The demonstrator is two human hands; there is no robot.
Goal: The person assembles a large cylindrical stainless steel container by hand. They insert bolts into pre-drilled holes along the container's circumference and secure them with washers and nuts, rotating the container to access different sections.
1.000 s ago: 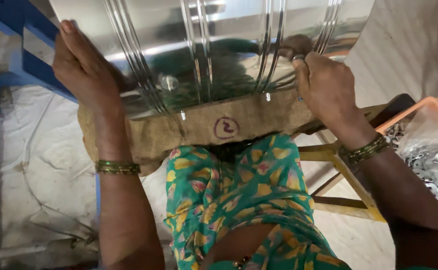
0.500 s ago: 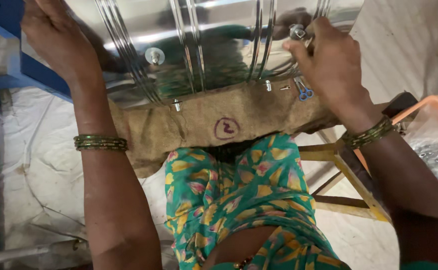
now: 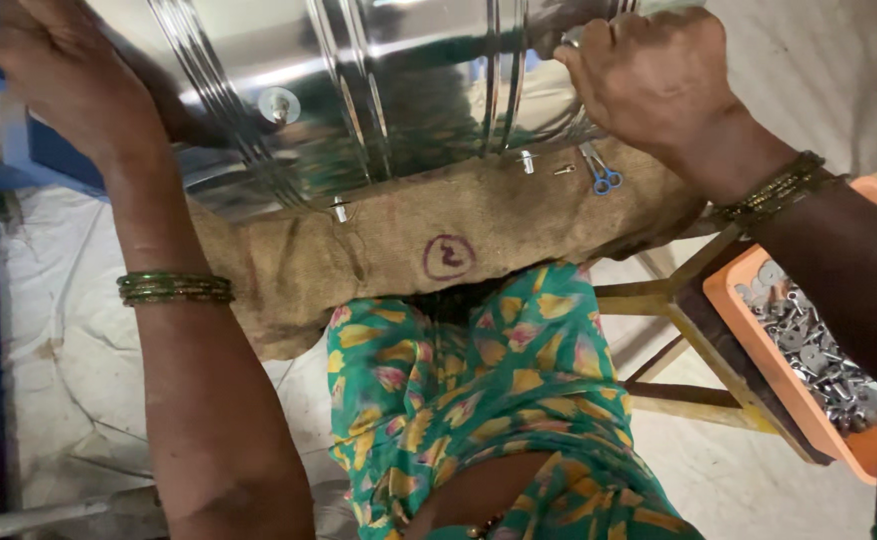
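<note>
The steel drum (image 3: 388,100), a large shiny ribbed vessel, lies on its side across a burlap-covered worktop (image 3: 408,250) right in front of the person, its curved wall filling the top of the view. The left hand (image 3: 63,85) is spread flat, palm and fingers pressed against the drum's left flank; the right hand (image 3: 648,85) is curled over the upper right of the wall, and it looks closed around something small at the fingertips, though what it pinches cannot be made out. A round metal stud (image 3: 280,103) sits on the wall near the left hand. Just under the drum's lower edge, on the burlap, lie small blue-handled scissors (image 3: 603,178) and a couple of little metal fittings (image 3: 526,160). To the right, well apart from the drum, an orange tray (image 3: 758,350) holds a heap of small metal washers and screws (image 3: 818,355) beside a yellow-painted frame (image 3: 678,300). To handle this well, the spread hand should press firmly into the wall so the round body cannot roll on the sacking, while the other hand works close to the ribs with a short, controlled grip. The polished surface looks slippery, so steady pressure matters more than force, and the loose scissors and fittings are best kept from being nudged off the edge.
</note>
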